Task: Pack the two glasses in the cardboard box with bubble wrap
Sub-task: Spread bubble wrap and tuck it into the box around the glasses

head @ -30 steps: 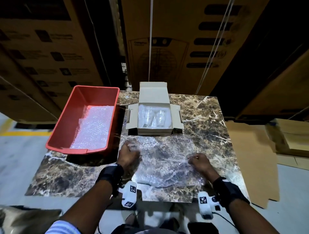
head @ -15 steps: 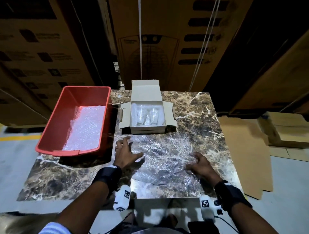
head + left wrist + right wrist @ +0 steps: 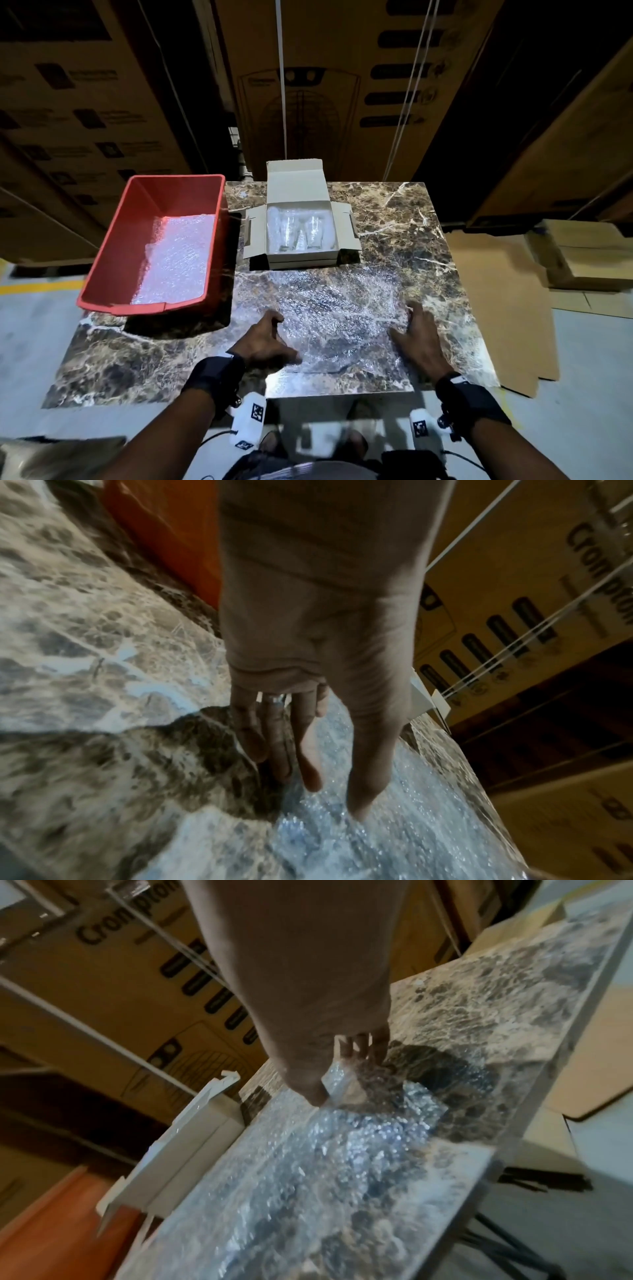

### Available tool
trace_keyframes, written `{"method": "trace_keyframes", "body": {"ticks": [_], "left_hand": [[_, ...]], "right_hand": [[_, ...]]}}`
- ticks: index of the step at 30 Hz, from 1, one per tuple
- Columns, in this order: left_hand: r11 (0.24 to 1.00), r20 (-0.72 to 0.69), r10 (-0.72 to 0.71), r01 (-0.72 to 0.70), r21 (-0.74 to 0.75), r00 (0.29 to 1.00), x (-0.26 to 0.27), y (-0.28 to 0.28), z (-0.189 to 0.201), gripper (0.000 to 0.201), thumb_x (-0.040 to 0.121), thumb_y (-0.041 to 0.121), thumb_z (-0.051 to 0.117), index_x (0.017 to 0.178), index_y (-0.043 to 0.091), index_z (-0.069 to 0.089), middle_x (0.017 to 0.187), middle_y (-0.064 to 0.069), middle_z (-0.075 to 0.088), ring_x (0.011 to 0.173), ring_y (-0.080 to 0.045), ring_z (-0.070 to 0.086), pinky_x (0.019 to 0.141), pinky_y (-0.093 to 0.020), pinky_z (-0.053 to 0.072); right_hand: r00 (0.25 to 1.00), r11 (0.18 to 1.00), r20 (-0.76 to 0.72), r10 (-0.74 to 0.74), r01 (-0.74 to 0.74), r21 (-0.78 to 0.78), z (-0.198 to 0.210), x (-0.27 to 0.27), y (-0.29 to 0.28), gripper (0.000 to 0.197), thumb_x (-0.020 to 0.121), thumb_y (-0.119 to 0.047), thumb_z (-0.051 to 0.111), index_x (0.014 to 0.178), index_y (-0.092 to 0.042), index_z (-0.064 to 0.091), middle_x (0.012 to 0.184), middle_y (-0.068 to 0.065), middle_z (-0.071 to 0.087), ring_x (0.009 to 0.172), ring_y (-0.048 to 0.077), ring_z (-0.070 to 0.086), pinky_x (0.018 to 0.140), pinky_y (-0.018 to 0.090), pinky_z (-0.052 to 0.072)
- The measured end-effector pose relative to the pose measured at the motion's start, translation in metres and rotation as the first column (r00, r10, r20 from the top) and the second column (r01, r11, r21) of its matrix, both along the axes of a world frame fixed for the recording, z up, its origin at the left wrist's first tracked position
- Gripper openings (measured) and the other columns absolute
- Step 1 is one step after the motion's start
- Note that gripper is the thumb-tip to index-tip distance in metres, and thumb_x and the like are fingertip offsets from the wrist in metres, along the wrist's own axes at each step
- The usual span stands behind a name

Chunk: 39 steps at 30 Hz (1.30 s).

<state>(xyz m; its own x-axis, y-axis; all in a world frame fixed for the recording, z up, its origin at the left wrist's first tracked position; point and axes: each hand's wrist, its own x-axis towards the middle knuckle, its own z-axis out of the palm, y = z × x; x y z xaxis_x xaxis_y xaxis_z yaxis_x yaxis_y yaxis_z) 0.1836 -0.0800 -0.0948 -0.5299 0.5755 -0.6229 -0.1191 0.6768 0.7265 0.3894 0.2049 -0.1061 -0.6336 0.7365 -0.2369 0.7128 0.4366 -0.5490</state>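
Two clear glasses (image 3: 291,231) (image 3: 313,229) lie side by side on bubble wrap inside the open cardboard box (image 3: 301,255) at the back of the marble table (image 3: 411,233). In front of the box a loose bubble wrap sheet (image 3: 335,311) lies spread flat. My left hand (image 3: 274,334) rests on the sheet's left edge, its fingers (image 3: 308,750) straight and the thumb pressing down. My right hand (image 3: 414,329) is at the sheet's right edge. In the right wrist view its thumb and fingers pinch a raised bit of that sheet (image 3: 334,1081).
A red plastic bin (image 3: 113,246) with more bubble wrap inside stands at the table's left, overhanging the edge. Flattened cardboard (image 3: 496,308) lies on the floor to the right. Large stacked cartons (image 3: 342,85) rise behind the table.
Both hands went from curled fists on the sheet to flatter fingers, and slid back toward me along its side edges. The sheet now lies smoother. The box and glasses have not moved.
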Motion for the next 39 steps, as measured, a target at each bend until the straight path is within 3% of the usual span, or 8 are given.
{"method": "trace_keyframes", "body": {"ticks": [5, 8, 13, 22, 29, 32, 36, 39], "left_hand": [[1.000, -0.034, -0.008, 0.009, 0.022, 0.999, -0.002, -0.004, -0.008, 0.070, 0.050, 0.024, 0.083, 0.114, 0.020, 0.054, 0.077, -0.009, 0.076, 0.082, -0.032, 0.075, 0.087, -0.055, 0.059], [0.993, -0.011, 0.081, -0.080, 0.082, 0.997, 0.004, 0.001, 0.001, 0.041, 0.074, -0.005, 0.073, 0.110, 0.001, 0.054, 0.085, -0.019, 0.075, 0.068, -0.027, 0.074, 0.070, -0.041, 0.060], [0.980, -0.018, 0.154, -0.150, 0.130, 0.988, 0.008, 0.002, -0.008, 0.030, 0.082, -0.018, 0.065, 0.106, -0.003, 0.054, 0.085, -0.022, 0.065, 0.058, -0.021, 0.069, 0.058, -0.029, 0.055], [0.979, -0.077, 0.125, -0.111, 0.171, 0.989, 0.019, 0.008, -0.010, 0.048, 0.076, -0.018, 0.074, 0.108, 0.013, 0.055, 0.093, -0.015, 0.052, 0.069, -0.019, 0.055, 0.059, -0.030, 0.056], [0.936, -0.093, 0.312, -0.289, 0.200, 0.946, -0.002, 0.011, -0.019, 0.031, 0.084, -0.014, 0.064, 0.095, 0.015, 0.062, 0.083, -0.007, 0.069, 0.082, -0.029, 0.066, 0.071, -0.035, 0.054], [0.959, -0.177, 0.264, -0.239, 0.152, 0.948, -0.006, 0.007, -0.023, 0.023, 0.085, -0.005, 0.067, 0.090, 0.017, 0.066, 0.087, -0.008, 0.074, 0.095, -0.028, 0.072, 0.088, -0.045, 0.057], [0.977, -0.394, 0.196, -0.145, 0.157, 0.898, -0.009, 0.011, -0.019, 0.012, 0.085, 0.026, 0.076, 0.089, 0.029, 0.066, 0.084, -0.007, 0.067, 0.073, -0.019, 0.064, 0.070, -0.032, 0.049], [0.967, -0.406, 0.101, 0.006, 0.253, 0.908, -0.005, 0.021, -0.001, 0.017, 0.089, 0.037, 0.077, 0.102, 0.031, 0.069, 0.102, -0.005, 0.058, 0.086, -0.012, 0.065, 0.081, -0.031, 0.052]], "right_hand": [[0.981, 0.945, 0.021, 0.195, -0.193, 0.264, 0.007, 0.004, -0.014, 0.066, 0.086, -0.050, 0.069, 0.140, -0.025, 0.042, 0.132, 0.004, 0.039, 0.118, 0.022, 0.041, 0.102, 0.048, 0.042], [0.874, 0.869, -0.019, 0.485, -0.480, 0.121, 0.015, 0.006, -0.025, 0.058, 0.083, -0.072, 0.054, 0.115, -0.023, 0.054, 0.111, -0.005, 0.047, 0.096, 0.011, 0.048, 0.077, 0.024, 0.044], [0.679, 0.669, 0.144, 0.720, -0.734, 0.113, -0.003, 0.014, -0.032, 0.042, 0.080, -0.067, 0.064, 0.093, -0.028, 0.056, 0.090, -0.011, 0.050, 0.083, 0.011, 0.045, 0.071, 0.033, 0.043], [0.706, 0.695, 0.129, 0.696, -0.708, 0.126, -0.014, 0.014, -0.039, 0.024, 0.092, -0.030, 0.045, 0.099, -0.019, 0.066, 0.098, 0.000, 0.063, 0.092, 0.020, 0.056, 0.079, 0.039, 0.047], [0.818, 0.822, -0.100, 0.567, -0.570, 0.002, 0.014, 0.012, -0.033, 0.010, 0.090, -0.020, 0.057, 0.086, -0.028, 0.060, 0.071, -0.017, 0.053, 0.061, -0.004, 0.045, 0.056, 0.018, 0.033], [0.845, 0.843, -0.175, 0.505, -0.527, -0.109, 0.011, 0.012, -0.029, 0.011, 0.094, -0.037, 0.052, 0.084, -0.038, 0.056, 0.069, -0.012, 0.058, 0.060, -0.002, 0.048, 0.058, 0.023, 0.039], [0.856, 0.846, -0.183, 0.483, -0.510, -0.158, 0.012, 0.005, -0.027, 0.013, 0.097, -0.037, 0.052, 0.087, -0.041, 0.058, 0.072, -0.009, 0.062, 0.060, 0.002, 0.050, 0.057, 0.024, 0.040], [0.842, 0.827, -0.173, 0.510, -0.536, -0.172, 0.017, -0.003, -0.026, 0.014, 0.104, -0.034, 0.053, 0.093, -0.040, 0.059, 0.086, -0.007, 0.068, 0.074, 0.008, 0.063, 0.066, 0.023, 0.049]]}}
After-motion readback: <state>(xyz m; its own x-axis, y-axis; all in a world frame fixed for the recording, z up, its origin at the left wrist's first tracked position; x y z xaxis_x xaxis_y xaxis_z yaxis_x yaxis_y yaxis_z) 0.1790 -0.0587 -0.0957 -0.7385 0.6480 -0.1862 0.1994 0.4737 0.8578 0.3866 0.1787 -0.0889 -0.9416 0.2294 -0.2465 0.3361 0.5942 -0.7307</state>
